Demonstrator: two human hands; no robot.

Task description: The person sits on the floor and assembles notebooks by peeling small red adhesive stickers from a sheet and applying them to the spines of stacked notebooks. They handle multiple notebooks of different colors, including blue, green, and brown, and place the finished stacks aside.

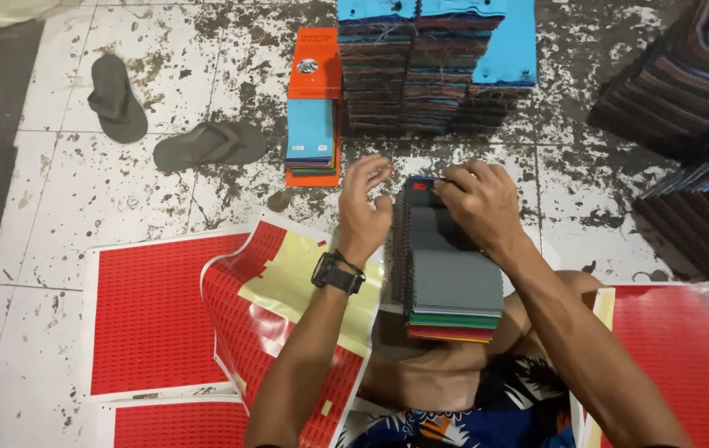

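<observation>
On the stained tile floor (pixel 122 191), big stacks of fabric cards (pixel 421 75) rise ahead and red sticker sheets (pixel 151 311) lie at the left. A swatch book (pixel 446 274) rests on the person's lap. The right hand (pixel 479 203) pinches its top edge, probably pressing on a small label; the left hand (pixel 363 207) hovers beside it, fingers spread. Bare floor lies just ahead.

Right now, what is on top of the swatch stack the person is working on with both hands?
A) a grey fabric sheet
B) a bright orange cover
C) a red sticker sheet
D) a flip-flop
A: the swatch stack shows a grey fabric sheet on top, while the right hand presses its far edge and the left hand hovers beside it.
</observation>
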